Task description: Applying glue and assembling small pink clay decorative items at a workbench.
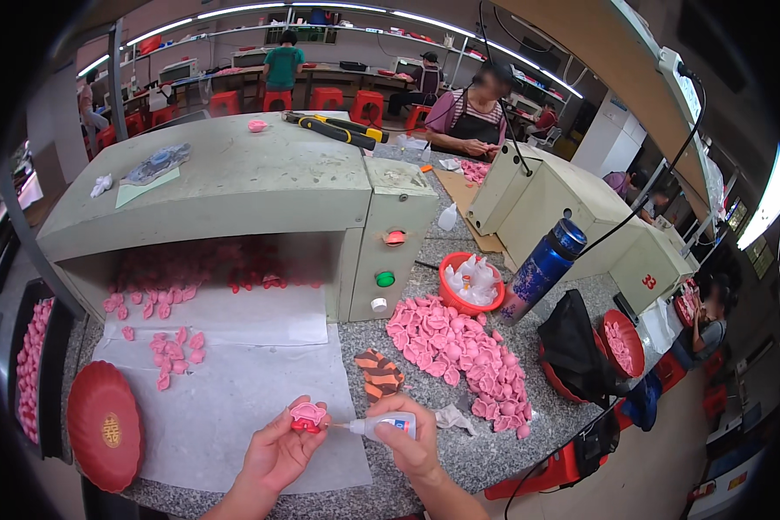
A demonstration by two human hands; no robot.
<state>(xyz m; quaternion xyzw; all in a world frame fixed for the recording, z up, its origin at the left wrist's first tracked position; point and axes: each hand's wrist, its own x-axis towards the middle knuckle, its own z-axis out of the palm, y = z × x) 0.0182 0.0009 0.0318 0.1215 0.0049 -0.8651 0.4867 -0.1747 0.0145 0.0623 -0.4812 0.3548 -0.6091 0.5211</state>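
Lower centre: our left hand (279,451) pinches a pink piece (308,416); right hand (407,446) grips a glue bottle (388,425), nozzle touching. Over-squeezing risks glue on fingers.

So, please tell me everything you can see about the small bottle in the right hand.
The small bottle is white and translucent, plastic by its look, with a blue label. It lies almost level in the right hand, held between fingers and thumb. Its thin pointed nozzle aims left, reaching the small pink and red piece that the left hand holds above the white sheet.
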